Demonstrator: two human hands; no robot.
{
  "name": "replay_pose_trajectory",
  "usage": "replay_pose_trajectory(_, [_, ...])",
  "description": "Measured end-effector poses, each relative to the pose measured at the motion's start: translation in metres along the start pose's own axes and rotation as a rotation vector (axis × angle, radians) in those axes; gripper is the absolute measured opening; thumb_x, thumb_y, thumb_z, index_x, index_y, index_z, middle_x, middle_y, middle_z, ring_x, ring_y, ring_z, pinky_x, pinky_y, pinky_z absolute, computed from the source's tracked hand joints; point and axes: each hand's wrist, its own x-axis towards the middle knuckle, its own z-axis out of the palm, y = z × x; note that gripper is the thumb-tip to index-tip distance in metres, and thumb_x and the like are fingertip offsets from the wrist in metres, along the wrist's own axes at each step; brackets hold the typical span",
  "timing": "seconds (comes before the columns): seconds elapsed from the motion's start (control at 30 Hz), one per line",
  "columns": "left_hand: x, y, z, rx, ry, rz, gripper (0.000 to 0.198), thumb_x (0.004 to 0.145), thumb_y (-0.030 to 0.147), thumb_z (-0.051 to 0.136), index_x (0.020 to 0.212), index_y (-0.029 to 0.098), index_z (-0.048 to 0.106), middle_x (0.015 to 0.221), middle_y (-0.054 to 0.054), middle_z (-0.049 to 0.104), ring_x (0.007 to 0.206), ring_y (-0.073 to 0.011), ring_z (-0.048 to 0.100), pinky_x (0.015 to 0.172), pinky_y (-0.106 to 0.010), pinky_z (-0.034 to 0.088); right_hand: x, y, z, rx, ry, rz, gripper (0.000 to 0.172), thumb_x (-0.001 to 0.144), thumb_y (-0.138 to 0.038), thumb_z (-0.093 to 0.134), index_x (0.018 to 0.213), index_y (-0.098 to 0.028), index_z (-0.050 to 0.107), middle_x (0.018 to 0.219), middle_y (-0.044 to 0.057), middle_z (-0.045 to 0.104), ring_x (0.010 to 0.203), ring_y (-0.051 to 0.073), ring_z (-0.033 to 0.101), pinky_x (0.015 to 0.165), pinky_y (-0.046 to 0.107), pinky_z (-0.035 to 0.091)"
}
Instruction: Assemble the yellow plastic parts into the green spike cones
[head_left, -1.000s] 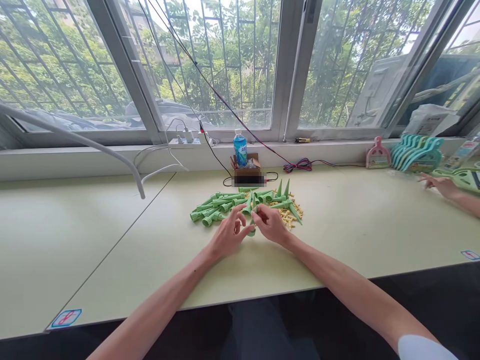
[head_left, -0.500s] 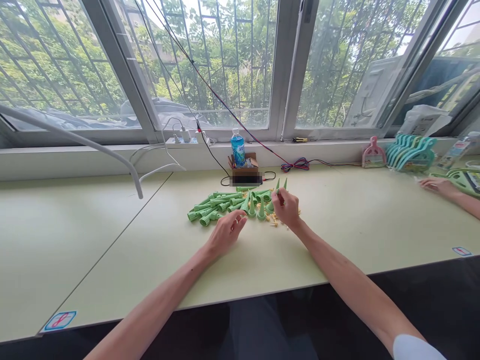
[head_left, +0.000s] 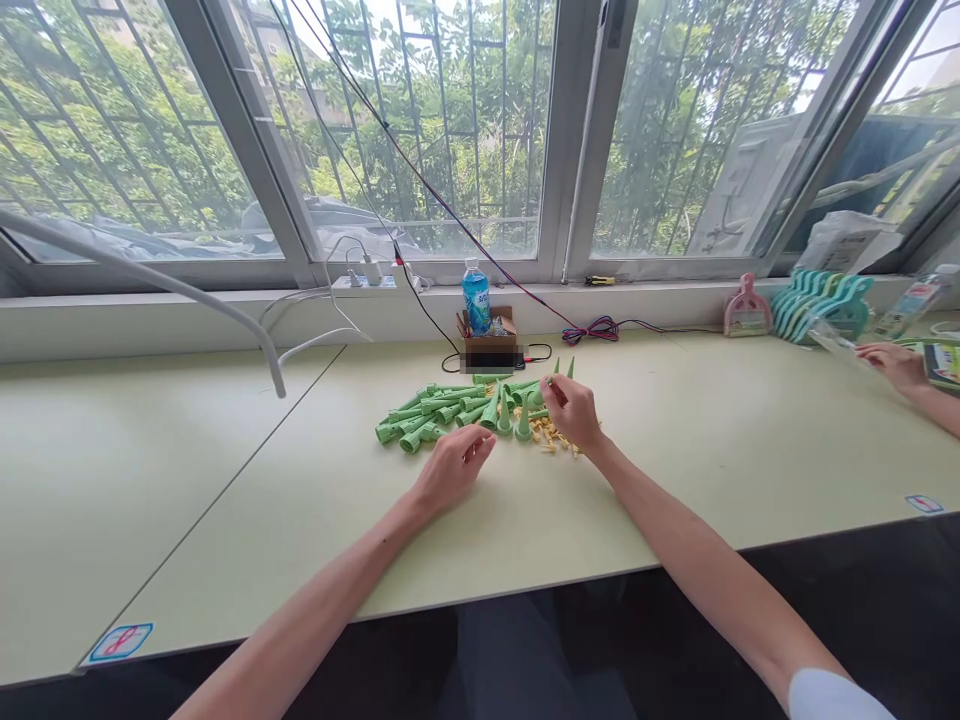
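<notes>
My left hand [head_left: 455, 463] rests low over the table with its fingers curled together; whatever they hold, if anything, is too small to make out. It is just in front of a pile of green cone-shaped plastic tubes [head_left: 433, 407], most lying on their sides. My right hand [head_left: 573, 412] is closed in a pinch beside the upright green cones [head_left: 523, 424], and its fingertips hide what is between them. Small yellow plastic pieces [head_left: 551, 437] lie scattered beneath and in front of my right hand.
A blue-liquid bottle [head_left: 475, 298] stands in a small cardboard box [head_left: 491, 343] behind the pile. Coiled cable [head_left: 592, 330] lies by the sill. Pink [head_left: 747, 308] and teal plastic items [head_left: 825, 305] stand at right, near another person's hand [head_left: 896, 368] holding clear plastic.
My right hand has shifted slightly left and down, showing more yellow pieces. My left hand has barely moved. The other person's hand moved right and now has clear plastic.
</notes>
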Motion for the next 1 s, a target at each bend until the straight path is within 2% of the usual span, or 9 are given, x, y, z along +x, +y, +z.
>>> replay_pose_trajectory(0.13, [0.0002, -0.0002, 0.0006, 0.001, -0.011, 0.004, 0.024, 0.097, 0.029, 0.047, 0.082, 0.017, 0.062, 0.069, 0.001, 0.059, 0.056, -0.0098, 0.047, 0.058, -0.022, 0.038, -0.0021, 0.0005, 0.0027, 0.025, -0.042, -0.019, 0.024, 0.095, -0.031, 0.049, 0.083, -0.018, 0.064, 0.06, -0.001, 0.056, 0.049, 0.012, 0.044, 0.055, 0.024, 0.038])
replay_pose_trajectory(0.33, [0.0004, 0.0014, -0.0003, 0.01, -0.03, 0.019, 0.029, 0.098, 0.03, 0.045, 0.078, 0.017, 0.062, 0.067, 0.0, 0.058, 0.058, -0.0108, 0.046, 0.059, -0.023, 0.038, -0.0046, 0.0051, 0.0061, 0.028, -0.105, -0.075, 0.022, 0.094, -0.029, 0.053, 0.082, -0.019, 0.069, 0.071, 0.003, 0.066, 0.053, 0.013, 0.05, 0.058, 0.026, 0.041])
replay_pose_trajectory(1.0, [0.0006, 0.0038, -0.0017, -0.015, -0.061, 0.042, 0.035, 0.097, 0.027, 0.044, 0.064, 0.017, 0.052, 0.061, 0.001, 0.051, 0.057, -0.011, 0.043, 0.057, -0.024, 0.033, -0.0035, 0.0065, 0.0048, 0.03, -0.187, -0.133, 0.02, 0.092, -0.026, 0.057, 0.084, -0.018, 0.073, 0.067, 0.003, 0.064, 0.054, 0.014, 0.051, 0.056, 0.026, 0.042])
